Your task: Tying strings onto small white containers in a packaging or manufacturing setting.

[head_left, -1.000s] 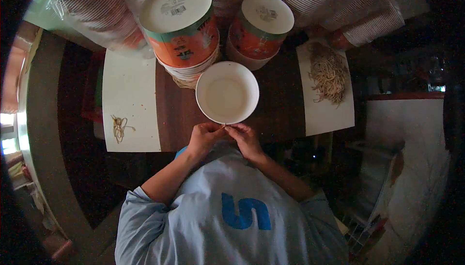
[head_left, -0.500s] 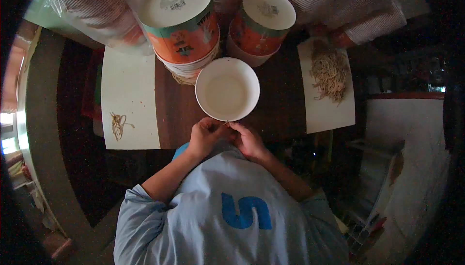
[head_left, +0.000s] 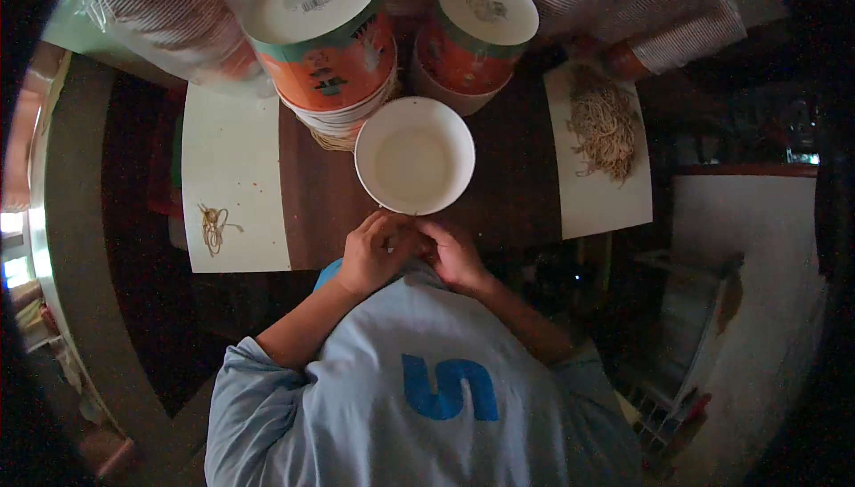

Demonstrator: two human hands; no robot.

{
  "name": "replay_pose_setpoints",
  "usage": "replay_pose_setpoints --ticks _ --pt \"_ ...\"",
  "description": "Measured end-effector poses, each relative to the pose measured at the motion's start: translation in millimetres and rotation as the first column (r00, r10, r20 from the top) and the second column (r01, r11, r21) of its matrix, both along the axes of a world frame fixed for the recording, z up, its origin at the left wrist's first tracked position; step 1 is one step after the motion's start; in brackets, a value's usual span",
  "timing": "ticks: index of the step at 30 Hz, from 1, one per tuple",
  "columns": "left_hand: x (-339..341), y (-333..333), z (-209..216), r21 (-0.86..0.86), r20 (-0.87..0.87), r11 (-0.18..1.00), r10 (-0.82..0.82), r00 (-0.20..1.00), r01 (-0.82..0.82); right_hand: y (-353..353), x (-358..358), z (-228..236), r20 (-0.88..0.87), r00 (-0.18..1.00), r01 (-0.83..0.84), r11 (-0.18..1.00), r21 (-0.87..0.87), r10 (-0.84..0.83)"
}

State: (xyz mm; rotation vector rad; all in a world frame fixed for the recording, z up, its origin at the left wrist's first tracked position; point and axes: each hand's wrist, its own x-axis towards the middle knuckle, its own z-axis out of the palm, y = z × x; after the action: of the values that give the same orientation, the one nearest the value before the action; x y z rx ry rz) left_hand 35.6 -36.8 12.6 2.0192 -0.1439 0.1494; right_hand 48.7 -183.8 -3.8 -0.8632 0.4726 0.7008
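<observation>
A white, round paper bucket (head_left: 415,200) stands upright on the brown table, its mouth facing up. Just below its near rim my two hands meet. My left hand (head_left: 374,251) has its fingers curled in, thumb and fingertips pressed together. My right hand (head_left: 454,257) is closed too, its thumb and fingertips up against the left fingers. Whatever they pinch is too small and too hidden to make out. Behind the bucket, to the left, is a stack of upside-down orange and green paper buckets (head_left: 325,70), with a similar stack (head_left: 465,58) right of it.
A tan bundle of cords (head_left: 607,131) lies on a white board (head_left: 592,206) to the right. A few loose cords (head_left: 214,229) rest on the left white board (head_left: 233,140). Plastic-wrapped stacks of cups or buckets (head_left: 174,15) line the back.
My hands stay together at the bucket's near rim, with the fingers shifted slightly and the left hand turned a little. The whole view has moved slightly.
</observation>
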Motion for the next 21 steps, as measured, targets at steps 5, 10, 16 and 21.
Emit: replay_pose_setpoints --ticks 5,10,16,21 --pt "2 1 -2 0.046 0.073 0.999 -0.021 0.997 0.018 2 0 7 0.028 0.999 0.022 1.0 0.011 -0.023" --pt "-3 -3 3 -0.143 -0.213 0.989 0.018 0.977 -0.05 -1 3 4 -0.097 0.995 -0.002 1.0 -0.03 -0.001" --pt "-5 -2 -4 -0.419 -0.497 0.887 -0.047 0.866 -0.192 4 7 6 -0.102 0.994 0.05 0.99 0.132 -0.037" --pt "-4 -2 -5 -0.471 -0.507 0.858 -0.071 0.859 -0.207 1 6 4 -0.091 0.995 0.056 0.992 0.115 -0.045"
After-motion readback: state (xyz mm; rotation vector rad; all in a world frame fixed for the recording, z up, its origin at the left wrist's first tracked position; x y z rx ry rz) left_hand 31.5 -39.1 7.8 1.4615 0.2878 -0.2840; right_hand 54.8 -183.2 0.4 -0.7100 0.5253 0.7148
